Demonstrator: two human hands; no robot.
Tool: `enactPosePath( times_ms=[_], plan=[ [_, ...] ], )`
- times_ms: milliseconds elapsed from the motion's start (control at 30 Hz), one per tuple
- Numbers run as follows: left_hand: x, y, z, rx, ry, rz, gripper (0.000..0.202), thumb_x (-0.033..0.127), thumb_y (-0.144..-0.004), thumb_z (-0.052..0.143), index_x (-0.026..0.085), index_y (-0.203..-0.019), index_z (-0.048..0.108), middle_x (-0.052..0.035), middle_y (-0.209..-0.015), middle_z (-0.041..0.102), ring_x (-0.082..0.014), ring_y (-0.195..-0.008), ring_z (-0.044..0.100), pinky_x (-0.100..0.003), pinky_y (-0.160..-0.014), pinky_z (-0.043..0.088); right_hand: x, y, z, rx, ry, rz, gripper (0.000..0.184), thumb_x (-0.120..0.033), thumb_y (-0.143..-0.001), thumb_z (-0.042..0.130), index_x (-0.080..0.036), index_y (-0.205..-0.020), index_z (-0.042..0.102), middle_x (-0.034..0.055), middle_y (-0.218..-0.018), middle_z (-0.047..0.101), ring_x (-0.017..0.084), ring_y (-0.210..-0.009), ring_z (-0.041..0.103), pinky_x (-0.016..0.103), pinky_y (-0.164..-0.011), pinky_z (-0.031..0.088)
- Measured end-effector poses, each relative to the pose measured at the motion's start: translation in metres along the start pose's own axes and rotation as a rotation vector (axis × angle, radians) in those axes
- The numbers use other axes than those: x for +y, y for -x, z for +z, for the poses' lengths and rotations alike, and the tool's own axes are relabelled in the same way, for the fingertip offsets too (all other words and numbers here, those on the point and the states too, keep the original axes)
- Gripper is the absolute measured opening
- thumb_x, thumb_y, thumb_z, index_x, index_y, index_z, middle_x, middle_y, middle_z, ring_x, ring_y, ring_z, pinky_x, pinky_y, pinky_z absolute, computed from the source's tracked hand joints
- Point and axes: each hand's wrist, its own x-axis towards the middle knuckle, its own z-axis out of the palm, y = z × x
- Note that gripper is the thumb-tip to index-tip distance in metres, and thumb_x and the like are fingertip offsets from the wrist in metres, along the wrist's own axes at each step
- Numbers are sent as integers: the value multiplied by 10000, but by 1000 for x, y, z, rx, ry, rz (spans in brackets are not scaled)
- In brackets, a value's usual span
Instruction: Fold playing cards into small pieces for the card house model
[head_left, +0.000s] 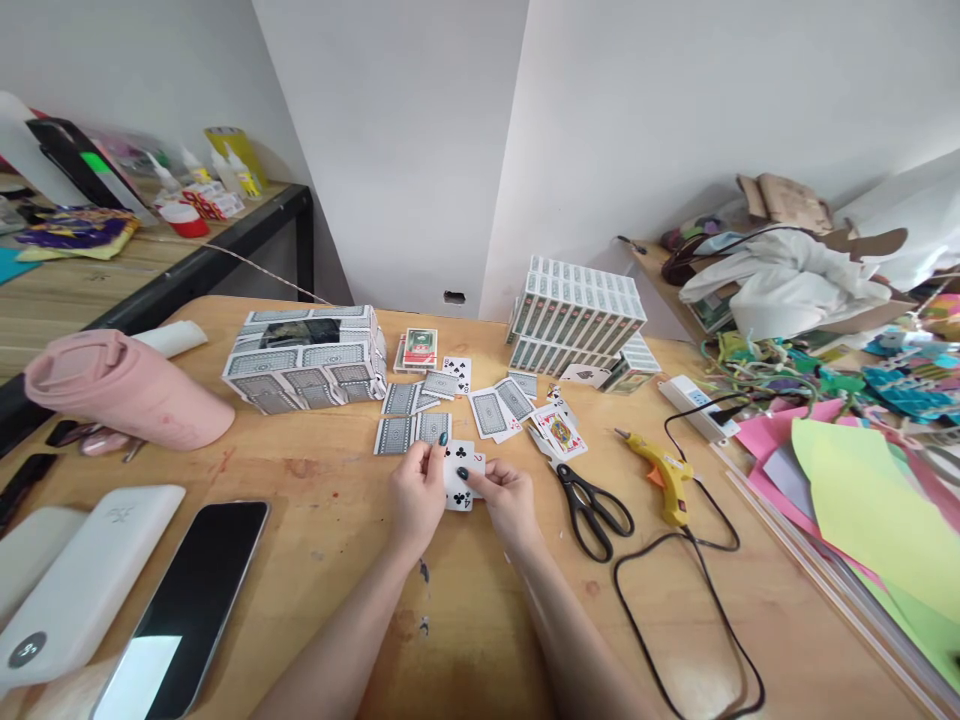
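My left hand [420,493] and my right hand [508,498] meet low over the middle of the wooden table. Both are closed on playing cards [457,478], a four of clubs in front with a red-marked card showing behind its right edge. My left hand grips the left side, and my right thumb presses on the card face. Just beyond lie joined face-down cards [395,434] and loose face-down cards [490,412]. A face card [561,430] lies face up to the right, near the black-handled scissors [592,508]. How many cards I hold is hidden.
At the back left stands a box covered in cards [306,365]. Stacked card packs [577,310] stand at the back right. A yellow glue gun [664,476] with a looping cord lies right. A phone [191,600], power bank [97,580] and pink tumbler [135,390] occupy the left.
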Motion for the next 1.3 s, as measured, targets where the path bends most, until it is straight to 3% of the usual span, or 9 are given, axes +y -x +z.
enactPosePath(
  times_ms=[167, 267, 367, 467, 733, 1100, 1300],
  plan=[
    [-3, -7, -2, -17, 100, -111, 414, 527, -802, 436, 186, -595, 546, 19, -477, 490, -117, -488, 446, -216, -492, 334, -2, 0, -2, 30, -32, 4, 250, -337, -562, 757, -152, -592, 592, 10, -549, 641, 118, -474, 538, 243, -499, 431],
    [-4, -10, -6, -170, 354, -200, 510, 576, -815, 362, 151, -690, 614, -8, -503, 542, -130, -480, 503, -230, -477, 373, -7, -2, -8, 72, -54, 6, 264, -354, -549, 761, -156, -594, 593, 16, -551, 645, 134, -489, 560, 256, -515, 447],
    [-5, -10, -11, -346, 464, -187, 398, 522, -768, 507, 142, -773, 626, -21, -621, 609, -136, -554, 555, -232, -522, 423, -12, -4, -13, 101, -65, 5, 266, -349, -540, 766, -159, -572, 583, -5, -516, 625, 122, -467, 545, 238, -491, 423],
    [-4, -9, -12, -405, 426, -113, 264, 411, -712, 626, 157, -781, 610, 3, -675, 596, -115, -603, 536, -213, -557, 422, -14, -4, -16, 104, -90, 6, 252, -330, -543, 767, -158, -575, 585, -19, -509, 620, 106, -454, 531, 222, -481, 406],
    [-5, -2, -2, -323, 401, 2, 182, 348, -777, 564, 173, -766, 516, 33, -665, 491, -87, -605, 460, -188, -561, 373, -10, -3, -11, 122, -123, 2, 242, -308, -543, 770, -155, -580, 586, -19, -535, 624, 92, -458, 514, 217, -491, 403],
    [3, 11, 3, -178, 472, -96, 206, 355, -758, 591, 152, -783, 567, -6, -722, 572, -114, -661, 524, -205, -601, 424, -6, 2, -2, 130, -236, -27, 278, -330, -568, 759, -174, -577, 530, -18, -594, 619, 106, -517, 536, 236, -531, 441],
    [-4, 6, -4, -195, 329, 29, 194, 342, -806, 532, 155, -797, 585, -23, -737, 611, -130, -681, 559, -215, -593, 433, 0, -1, -4, 124, -63, -73, 260, -358, -611, 726, -165, -598, 552, 0, -580, 621, 124, -516, 560, 251, -527, 469]
  ],
)
